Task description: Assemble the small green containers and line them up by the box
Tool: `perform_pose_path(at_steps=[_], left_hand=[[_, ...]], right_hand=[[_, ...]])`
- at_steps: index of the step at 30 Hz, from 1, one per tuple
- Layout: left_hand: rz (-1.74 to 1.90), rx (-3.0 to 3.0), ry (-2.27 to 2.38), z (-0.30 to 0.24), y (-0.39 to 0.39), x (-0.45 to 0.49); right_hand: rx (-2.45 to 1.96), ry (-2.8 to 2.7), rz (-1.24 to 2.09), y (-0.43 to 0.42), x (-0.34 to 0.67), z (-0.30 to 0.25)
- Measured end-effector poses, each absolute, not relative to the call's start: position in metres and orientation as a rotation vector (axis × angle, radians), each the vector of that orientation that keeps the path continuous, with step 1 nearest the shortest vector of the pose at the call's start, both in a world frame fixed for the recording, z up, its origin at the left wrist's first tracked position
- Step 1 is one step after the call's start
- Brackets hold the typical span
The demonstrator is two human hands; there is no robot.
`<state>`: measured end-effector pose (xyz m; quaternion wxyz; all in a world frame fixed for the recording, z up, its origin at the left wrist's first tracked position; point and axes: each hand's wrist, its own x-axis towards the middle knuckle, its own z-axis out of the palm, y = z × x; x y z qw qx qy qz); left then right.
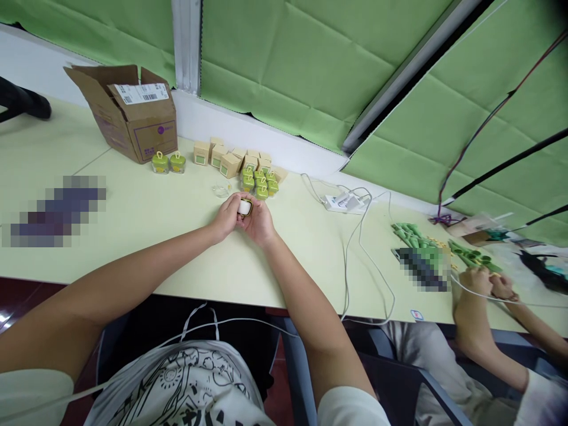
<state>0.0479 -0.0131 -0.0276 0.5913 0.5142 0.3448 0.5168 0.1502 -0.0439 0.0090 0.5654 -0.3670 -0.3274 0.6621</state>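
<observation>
My left hand (227,219) and my right hand (261,225) meet over the pale table, fingers closed round a small white rounded case (244,207) with a yellow and dark rim. Its other sides are hidden by my fingers. Just beyond my hands stands a cluster of small clear tubs with green lids (261,183), loop handles on top. A little to the left of my fingers lies a small clear ring-like piece (220,189), too faint to name.
Small kraft boxes (229,164) stand behind the tubs. Two more green-lidded tubs (168,163) sit before an open cardboard box (142,127). Right of me are a power strip (344,203), loose white cables (348,272) and a co-worker's hands (481,283) at green cone-shaped parts (473,257).
</observation>
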Motion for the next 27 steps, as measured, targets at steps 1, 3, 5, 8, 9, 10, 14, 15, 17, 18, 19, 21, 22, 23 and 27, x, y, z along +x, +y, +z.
perform_pose_path(at_steps=[1,3,5,8,9,10,14,15,17,18,19,21,22,23,27], left_hand=[[1.197,1.183,0.802,-0.028,-0.013,0.048],[1.163,1.160,0.791,-0.028,-0.011,0.048],[1.148,1.164,0.759,-0.027,-0.008,0.047],[1.263,1.242,0.749,-0.024,0.005,0.038],[1.332,1.289,0.776,-0.023,0.012,0.032],[1.402,1.356,0.821,-0.022,0.019,0.024],[1.552,1.773,1.087,-0.025,0.053,-0.009],[1.523,1.850,1.161,-0.028,0.060,-0.015],[1.403,1.981,1.281,-0.033,0.071,-0.021],[1.335,2.034,1.312,-0.036,0.074,-0.021],[1.269,2.084,1.317,-0.039,0.076,-0.020],[1.155,2.183,1.268,-0.042,0.076,-0.016],[1.114,2.224,1.234,-0.043,0.074,-0.014],[1.087,2.258,1.204,-0.042,0.072,-0.012],[1.056,2.301,1.134,-0.035,0.058,-0.011]], right_hand=[[-0.847,-0.786,1.558,-0.045,0.150,0.010],[-0.825,-0.812,1.555,-0.046,0.151,0.011],[-0.808,-0.826,1.549,-0.044,0.154,0.009],[-0.817,-0.798,1.520,-0.040,0.162,0.006],[-0.836,-0.771,1.503,-0.038,0.166,0.005],[-0.858,-0.739,1.480,-0.036,0.170,0.004],[-0.907,-0.634,1.384,-0.030,0.181,0.003],[-0.917,-0.618,1.365,-0.029,0.182,0.003],[-0.946,-0.602,1.337,-0.027,0.183,0.002],[-0.961,-0.605,1.329,-0.026,0.183,0.001],[-0.971,-0.616,1.325,-0.026,0.182,0.000],[-0.978,-0.654,1.320,-0.024,0.180,-0.004],[-0.977,-0.676,1.316,-0.024,0.179,-0.006],[-0.979,-0.695,1.309,-0.023,0.179,-0.008],[-1.049,-0.746,1.228,-0.021,0.179,-0.015]])
